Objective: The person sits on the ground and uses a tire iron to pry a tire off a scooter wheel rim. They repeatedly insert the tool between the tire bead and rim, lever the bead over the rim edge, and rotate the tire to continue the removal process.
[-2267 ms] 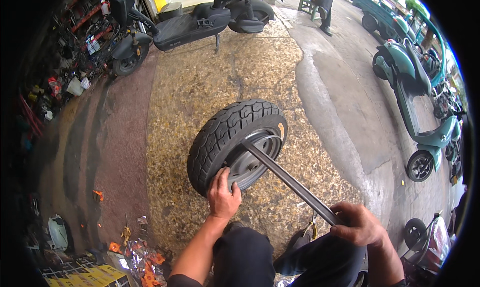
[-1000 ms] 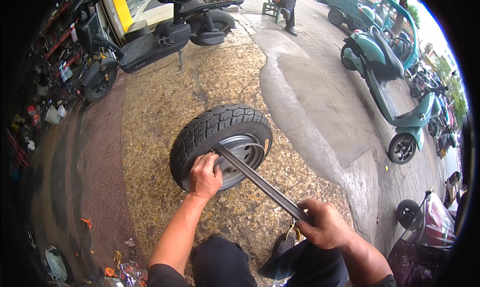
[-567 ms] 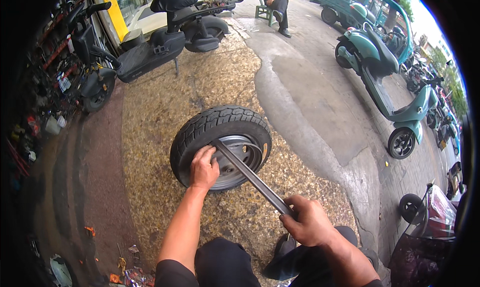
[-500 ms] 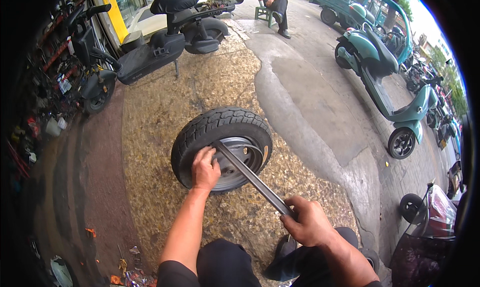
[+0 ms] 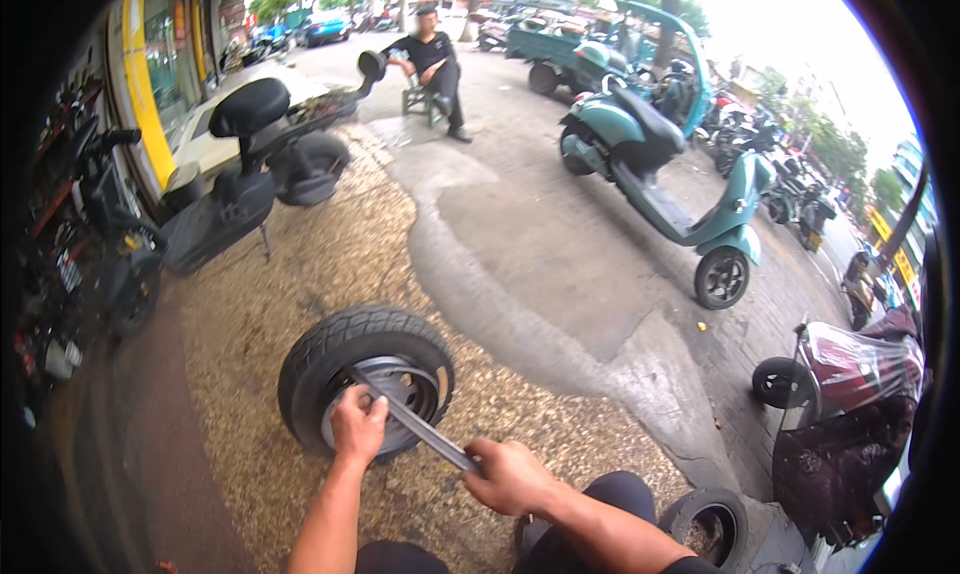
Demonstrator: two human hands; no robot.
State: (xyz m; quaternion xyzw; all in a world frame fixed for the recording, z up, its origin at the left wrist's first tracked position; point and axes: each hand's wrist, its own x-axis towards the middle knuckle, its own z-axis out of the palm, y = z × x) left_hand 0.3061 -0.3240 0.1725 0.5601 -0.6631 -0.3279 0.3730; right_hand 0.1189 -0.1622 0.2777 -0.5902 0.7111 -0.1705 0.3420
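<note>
A black tyre (image 5: pixel 362 326) with a grey metal rim (image 5: pixel 406 432) stands tilted on the speckled pavement. A long flat metal bar (image 5: pixel 432 436) has its upper end inside the rim's edge at the tyre bead. My left hand (image 5: pixel 357 424) is closed at the rim, fingertips against the bar near that end; exactly what they grip is hidden. My right hand (image 5: pixel 508 476) wraps round the bar's lower end.
A second tyre (image 5: pixel 730 519) lies by my right knee. A black scooter (image 5: pixel 210 229) stands left, a teal scooter (image 5: pixel 650 199) right, a covered red vehicle (image 5: pixel 855 364) at lower right. A seated person (image 5: pixel 430 64) and a teal cargo tricycle (image 5: pixel 545 49) are farther back.
The view has tilted up, showing more street and the seated person. The tyre, bar and hands appear lower and farther left; both hands remain at the bar and wheel.
</note>
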